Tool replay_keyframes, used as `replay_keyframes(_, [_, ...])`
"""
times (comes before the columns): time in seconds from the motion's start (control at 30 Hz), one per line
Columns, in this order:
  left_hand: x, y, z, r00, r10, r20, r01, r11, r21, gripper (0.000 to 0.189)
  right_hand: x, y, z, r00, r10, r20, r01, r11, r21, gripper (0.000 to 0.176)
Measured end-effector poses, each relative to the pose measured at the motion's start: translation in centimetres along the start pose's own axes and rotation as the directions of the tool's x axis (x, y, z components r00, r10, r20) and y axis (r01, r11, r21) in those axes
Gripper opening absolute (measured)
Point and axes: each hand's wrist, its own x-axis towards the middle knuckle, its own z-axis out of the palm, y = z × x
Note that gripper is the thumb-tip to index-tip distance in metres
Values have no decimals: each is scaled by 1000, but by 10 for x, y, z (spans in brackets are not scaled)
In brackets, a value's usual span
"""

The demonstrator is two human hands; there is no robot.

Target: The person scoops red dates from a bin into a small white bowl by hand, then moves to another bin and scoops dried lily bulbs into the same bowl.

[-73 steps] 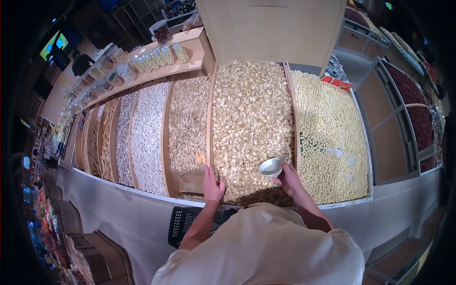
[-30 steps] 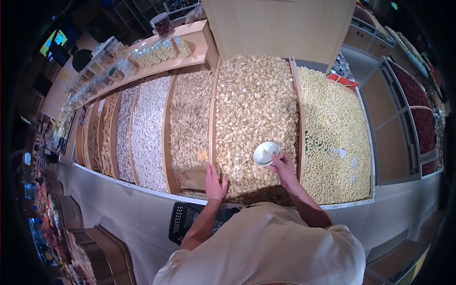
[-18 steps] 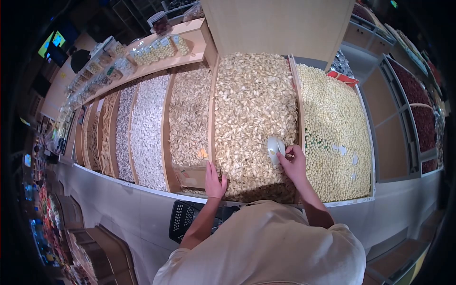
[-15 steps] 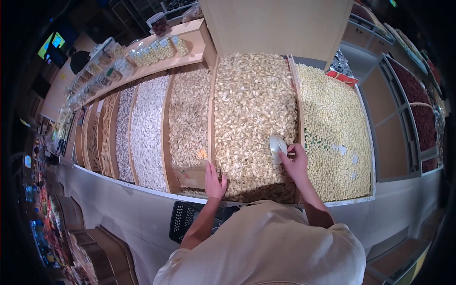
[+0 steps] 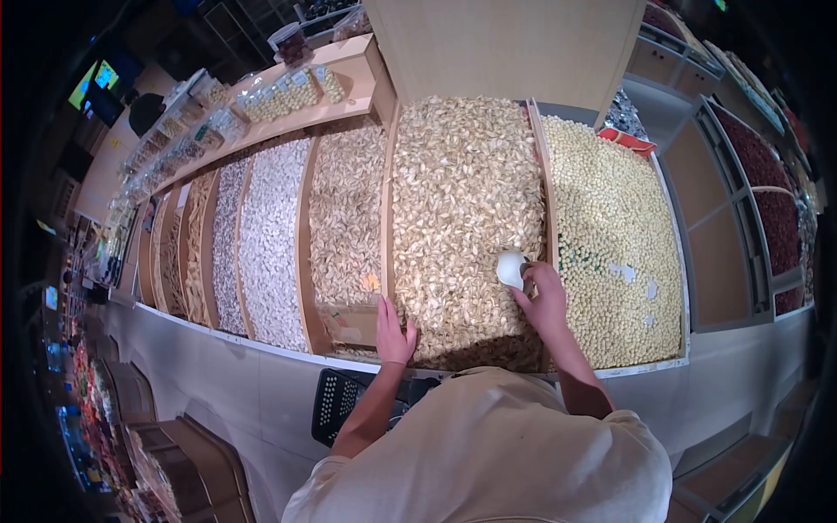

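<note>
My right hand (image 5: 544, 298) grips a small white scoop (image 5: 511, 268) from its right side, fingers curled round its edge. The scoop is over the right part of a wide bin of pale, curled dried flakes (image 5: 462, 192). Its smooth white face shows, and no flakes can be made out in it. My left hand (image 5: 395, 335) lies with fingers stretched out at the front end of a wooden divider (image 5: 386, 218), beside the same flakes. A cardboard piece (image 5: 349, 324) stands just left of that hand, at the front of the neighbouring bin.
Round pale-yellow pieces (image 5: 615, 235) fill the bin on the right. White pieces (image 5: 272, 235) and other dried goods fill bins to the left. A shelf (image 5: 357, 103) with jars runs behind. A black crate (image 5: 336, 403) stands on the floor by my left forearm.
My right hand has turned the scoop, so its broad white face now shows instead of a narrower side. My left hand has stayed in place.
</note>
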Motion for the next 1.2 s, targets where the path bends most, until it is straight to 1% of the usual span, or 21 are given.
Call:
replay_keyframes(0.17, [0,0,0,1000,0,-1,0,1000,-6,73,1,-2,2,1000,-21,-23,21,1000,-20,37])
replay_keyframes(0.27, [0,0,0,1000,3,0,-3,1000,-8,73,1,2,3,997,-74,-12,73,996,-55,37])
replay_keyframes(0.33, [1,-1,0,1000,7,-1,-7,1000,-8,73,4,4,2,978,-208,-16,206,974,-90,38])
replay_keyframes(0.37, [1,-2,1,1000,8,1,-8,1000,-9,73,4,3,4,978,-208,-14,206,974,-90,38])
replay_keyframes(0.43, [-2,-3,1,1000,-4,6,4,1000,-13,73,3,1,9,996,-47,-75,54,994,92,35])
replay_keyframes(0.47, [-1,-3,1,1000,2,8,-2,1000,-21,74,1,3,13,996,-48,-69,55,994,92,35])
replay_keyframes(0.5, [-1,-3,0,1000,9,10,-9,1000,-29,74,-1,6,19,980,192,-55,-166,937,309,33])
replay_keyframes(0.53, [0,-2,0,1000,6,10,-5,1000,-29,74,-3,13,28,910,415,10,-363,784,503,32])
replay_keyframes(0.57, [0,-2,-1,1000,18,0,-18,999,-30,75,-6,33,40,886,463,33,-397,718,572,27])
replay_keyframes(0.6, [0,-2,-1,999,31,-11,-31,999,-32,76,-6,37,41,885,464,34,-399,717,572,27])
replay_keyframes(0.67, [1,-2,-2,999,31,-8,-32,999,-40,76,-9,44,42,804,573,157,-509,528,679,18])
replay_keyframes(0.7, [1,-2,-2,999,32,-8,-32,998,-48,77,-8,38,38,803,575,156,-511,528,678,18])
replay_keyframes(0.77, [1,-2,-2,1000,27,-3,-28,998,-57,77,-7,24,31,603,696,390,-650,145,746,19])
replay_keyframes(0.8, [1,-2,-1,1000,22,1,-22,998,-64,78,-9,26,32,602,698,388,-650,147,746,19])
replay_keyframes(0.87, [1,-3,-2,999,33,-3,-33,997,-64,78,-21,32,39,498,713,493,-690,-19,723,26])
replay_keyframes(0.93, [2,-3,-2,999,47,-9,-48,997,-66,78,-30,27,41,525,678,515,-674,-38,737,30])
replay_keyframes(1.0, [2,-3,-2,999,34,3,-33,997,-69,78,-39,16,43,455,717,529,-733,-36,679,21])
replay_keyframes(1.07, [3,-4,-1,999,43,-7,-43,996,-75,78,-56,20,51,460,702,544,-747,-25,664,20])
replay_keyframes(1.13, [2,-5,-1,999,52,-14,-53,995,-80,78,-68,13,60,485,672,560,-738,-30,675,29])
replay_keyframes(1.17, [1,-5,-2,999,33,3,-32,995,-99,78,-74,9,64,435,703,562,-768,-36,640,22])
replay_keyframes(1.2, [0,-5,-3,1000,14,19,-11,993,-119,78,-79,3,70,432,709,557,-769,-34,638,22])
